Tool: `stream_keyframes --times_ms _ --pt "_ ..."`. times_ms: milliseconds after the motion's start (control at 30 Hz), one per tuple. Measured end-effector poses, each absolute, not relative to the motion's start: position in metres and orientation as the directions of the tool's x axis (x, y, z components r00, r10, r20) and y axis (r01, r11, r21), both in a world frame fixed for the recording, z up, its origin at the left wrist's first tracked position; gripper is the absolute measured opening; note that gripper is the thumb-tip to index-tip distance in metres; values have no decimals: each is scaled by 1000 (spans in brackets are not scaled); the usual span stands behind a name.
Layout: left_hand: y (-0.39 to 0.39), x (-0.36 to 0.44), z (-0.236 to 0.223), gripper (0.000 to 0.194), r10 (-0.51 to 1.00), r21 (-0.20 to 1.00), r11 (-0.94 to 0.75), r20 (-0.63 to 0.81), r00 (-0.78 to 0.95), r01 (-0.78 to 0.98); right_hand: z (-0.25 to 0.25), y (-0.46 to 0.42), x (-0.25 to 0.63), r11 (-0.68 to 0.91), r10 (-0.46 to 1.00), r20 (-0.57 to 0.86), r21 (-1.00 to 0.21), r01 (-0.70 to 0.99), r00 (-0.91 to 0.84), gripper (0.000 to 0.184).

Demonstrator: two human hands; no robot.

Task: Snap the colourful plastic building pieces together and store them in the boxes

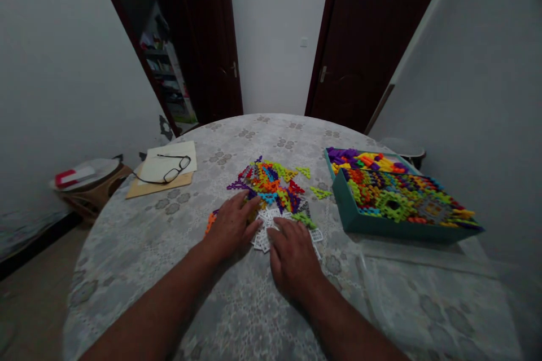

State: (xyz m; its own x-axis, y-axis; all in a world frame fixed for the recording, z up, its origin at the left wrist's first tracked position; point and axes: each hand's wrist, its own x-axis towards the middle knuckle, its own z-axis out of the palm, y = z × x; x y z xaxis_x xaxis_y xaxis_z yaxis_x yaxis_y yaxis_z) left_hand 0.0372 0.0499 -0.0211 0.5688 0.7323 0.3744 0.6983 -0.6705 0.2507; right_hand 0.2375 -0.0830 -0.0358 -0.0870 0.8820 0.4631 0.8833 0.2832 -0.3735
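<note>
A loose pile of colourful lattice-like plastic building pieces [271, 176] lies mid-table, many of them triangular. At its near side is a cluster of white grid-patterned pieces [265, 232]. My left hand [231, 223] rests at the pile's left side, fingers apart, with the thumb close to the white pieces. My right hand [294, 251] lies over the white pieces, its fingers slightly bent and partly covering them. Neither hand visibly grips a piece, though what lies under the fingers is hidden. Orange pieces [210, 222] show beside my left hand.
Teal boxes [381, 227] full of colourful pieces stand on the right. In front of them lies a clear plastic lid or tray [432, 293]. Black-framed glasses [171, 175] rest on papers [146, 187] at the left. A patterned cloth [178, 271] covers the round table.
</note>
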Motion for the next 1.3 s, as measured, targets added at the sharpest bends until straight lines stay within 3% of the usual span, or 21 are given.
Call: stream_keyframes --times_ms 100,167,333,600,733,900,1133,1300 --pt "49 38 -15 41 723 255 -681 383 575 686 -36 -80 238 151 883 468 -377 914 47 33" --pt "54 33 -11 40 785 230 -598 361 503 768 -37 -79 238 98 887 452 -377 921 91 31" --pt "69 19 -4 43 863 210 -475 302 405 855 -36 -77 236 117 898 433 -405 907 78 24" --pt "84 50 9 48 723 195 -674 369 584 712 -30 -74 240 234 905 426 -479 846 -10 13" --pt "118 84 7 49 648 84 -744 332 685 663 -32 -73 240 232 909 416 -458 858 -24 17" --pt "161 96 6 58 818 13 -557 182 546 830 -36 -73 239 227 899 438 -462 857 -3 21" --pt "155 67 4 68 912 -30 -378 157 378 925 -37 -72 238 235 898 440 -479 846 0 19" --pt "118 58 0 58 919 -33 -361 161 361 932 -34 -72 238 223 902 431 -484 846 9 17"
